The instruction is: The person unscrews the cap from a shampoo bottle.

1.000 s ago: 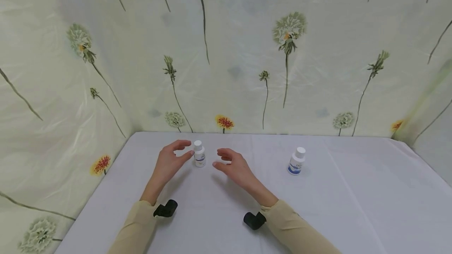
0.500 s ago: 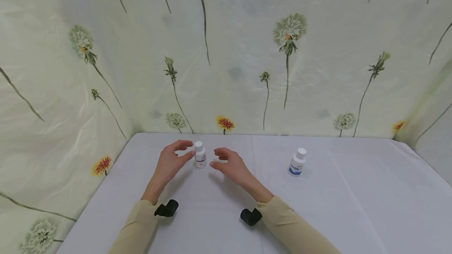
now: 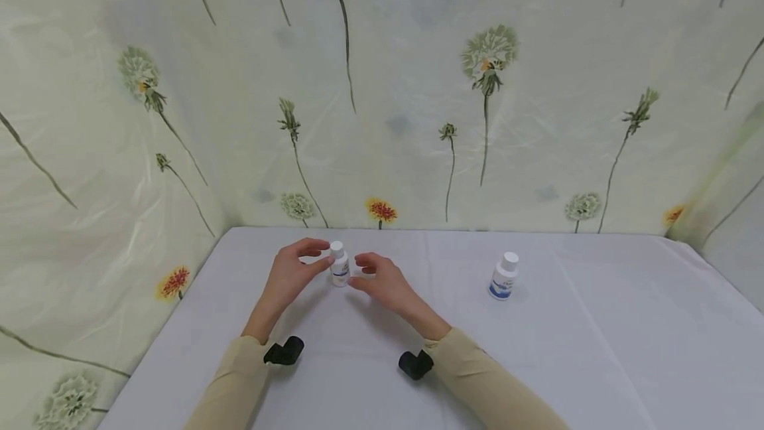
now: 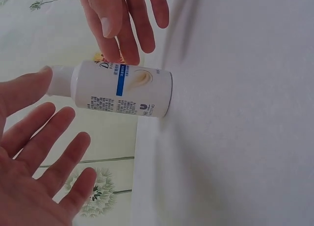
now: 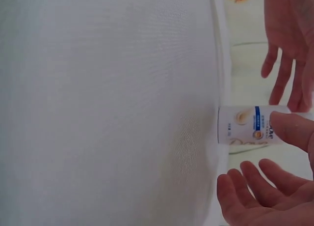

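A small white toiletry bottle (image 3: 341, 272) with a white cap and a blue-marked label stands upright on the table between both hands. My left hand (image 3: 291, 272) is at its left side, fingers apart and gently bent, the thumb overlapping the cap in the left wrist view. On the right side, my right hand (image 3: 384, 284) has its fingers loosely bent and its thumb tip near the lower part of the bottle. In the right wrist view the bottle (image 5: 250, 125) is partly hidden behind the right thumb (image 5: 292, 130). Neither hand is curled round it.
A second white bottle (image 3: 503, 279) with a blue label stands upright farther right on the white tablecloth (image 3: 567, 357). A flower-printed sheet (image 3: 406, 85) hangs behind the table and along its sides. Black wrist cameras sit at both cuffs.
My right hand has moved left, closer to the bottle. My left hand has shifted very slightly right. Both bottles stay standing in their places on the table.
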Action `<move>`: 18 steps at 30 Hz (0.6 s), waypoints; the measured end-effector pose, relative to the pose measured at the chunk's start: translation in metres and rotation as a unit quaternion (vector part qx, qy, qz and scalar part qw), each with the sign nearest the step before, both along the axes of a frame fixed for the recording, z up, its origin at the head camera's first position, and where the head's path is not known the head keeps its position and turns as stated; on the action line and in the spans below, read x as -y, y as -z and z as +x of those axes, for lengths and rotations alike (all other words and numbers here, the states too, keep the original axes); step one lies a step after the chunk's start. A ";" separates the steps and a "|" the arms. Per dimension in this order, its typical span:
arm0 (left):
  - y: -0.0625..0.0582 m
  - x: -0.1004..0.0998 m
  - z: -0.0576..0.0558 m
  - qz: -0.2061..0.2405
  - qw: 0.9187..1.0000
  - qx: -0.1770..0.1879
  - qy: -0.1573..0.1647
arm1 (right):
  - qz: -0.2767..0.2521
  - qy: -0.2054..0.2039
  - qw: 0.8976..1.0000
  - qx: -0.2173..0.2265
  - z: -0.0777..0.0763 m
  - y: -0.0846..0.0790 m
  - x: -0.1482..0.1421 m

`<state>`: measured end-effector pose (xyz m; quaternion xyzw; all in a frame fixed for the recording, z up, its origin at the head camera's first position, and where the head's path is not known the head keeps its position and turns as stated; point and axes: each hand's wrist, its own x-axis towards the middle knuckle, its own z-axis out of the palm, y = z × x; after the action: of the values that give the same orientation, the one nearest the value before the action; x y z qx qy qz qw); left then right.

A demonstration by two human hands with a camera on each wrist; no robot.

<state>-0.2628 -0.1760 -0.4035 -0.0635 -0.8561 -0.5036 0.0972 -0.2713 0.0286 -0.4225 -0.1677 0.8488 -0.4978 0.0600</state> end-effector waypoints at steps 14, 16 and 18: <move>-0.001 -0.007 -0.007 0.011 1.000 -0.013 0.011 | -0.019 -0.033 0.999 -0.002 -0.008 -0.003 0.011; -0.001 -0.007 -0.008 0.009 1.000 -0.016 0.012 | -0.021 -0.033 0.999 -0.004 -0.009 -0.003 0.013; 0.000 -0.007 -0.009 0.008 1.000 -0.017 0.012 | -0.024 -0.032 0.999 -0.007 -0.011 -0.001 0.014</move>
<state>-0.2717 -0.1685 -0.4031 -0.0809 -0.8494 -0.5107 0.1061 -0.2821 0.0142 -0.4214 -0.1991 0.8314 -0.5145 0.0662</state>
